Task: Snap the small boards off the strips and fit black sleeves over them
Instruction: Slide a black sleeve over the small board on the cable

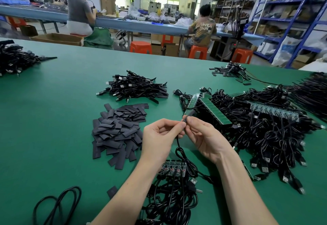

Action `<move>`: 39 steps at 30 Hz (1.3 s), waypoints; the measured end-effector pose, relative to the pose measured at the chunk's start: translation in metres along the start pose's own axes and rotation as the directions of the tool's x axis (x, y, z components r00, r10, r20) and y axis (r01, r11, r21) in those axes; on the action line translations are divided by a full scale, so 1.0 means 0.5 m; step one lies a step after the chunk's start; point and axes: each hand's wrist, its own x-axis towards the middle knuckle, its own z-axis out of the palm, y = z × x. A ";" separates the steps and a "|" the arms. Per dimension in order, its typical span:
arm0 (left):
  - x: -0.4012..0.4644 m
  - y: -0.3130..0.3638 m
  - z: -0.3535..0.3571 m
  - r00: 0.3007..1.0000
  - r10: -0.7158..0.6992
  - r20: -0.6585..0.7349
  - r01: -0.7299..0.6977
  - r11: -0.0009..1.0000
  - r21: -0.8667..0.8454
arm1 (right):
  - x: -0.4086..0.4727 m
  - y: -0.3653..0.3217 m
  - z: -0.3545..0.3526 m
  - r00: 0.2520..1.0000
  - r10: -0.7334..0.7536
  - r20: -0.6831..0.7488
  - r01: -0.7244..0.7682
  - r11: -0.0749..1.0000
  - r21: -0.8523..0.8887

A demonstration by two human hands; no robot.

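Almost On: Two Hands, One Little Sleeve

Right now both hands meet above the green table (53,118), and the grip is the spot where their fingertips touch. Far off to the left of the grip sits a heap of black cables (16,60). Closer on the left lies the pile of flat black sleeves (118,129) — spare ones, near and easy to reach.

The left hand (159,136) pinches the cable (178,147) that hangs down from the grip. The right hand (203,136) pinches one black sleeve (184,120) at its tip. This sleeve points up and away from the hands, and the small board is hidden inside or behind the fingers, so I cannot tell how far it is in. I think the sleeve must slide along that same line.

Just right of the grip lies a green strip of boards (215,111) on a big tangle of cables (265,133). Below the grip rests a short dark strip (174,169) — not yet snapped.
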 end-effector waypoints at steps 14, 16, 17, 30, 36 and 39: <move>0.002 0.003 0.000 1.000 -0.011 0.008 0.011 1.000 -0.018 | 0.003 0.007 0.007 0.999 0.013 -0.031 -0.010 0.996 0.088; 0.002 0.002 0.000 1.000 -0.016 0.008 0.016 1.000 -0.022 | 0.004 0.009 0.008 0.999 0.011 -0.036 -0.008 0.995 0.099; 0.002 0.002 -0.001 1.000 -0.018 0.007 0.018 1.000 -0.023 | 0.004 0.010 0.008 0.999 0.011 -0.038 -0.007 0.995 0.100; 0.005 -0.004 -0.003 0.999 -0.033 0.017 0.034 0.997 -0.067 | 0.006 0.015 0.016 0.990 -0.140 0.002 0.139 0.987 -0.075; 0.005 -0.005 -0.002 1.000 -0.023 0.017 0.024 0.997 -0.069 | 0.004 0.012 0.028 0.959 -0.282 -0.040 0.277 0.955 -0.104; 0.005 -0.005 0.000 0.999 -0.030 0.025 0.032 0.996 -0.077 | -0.001 0.009 0.033 0.960 -0.272 -0.058 0.268 0.961 -0.072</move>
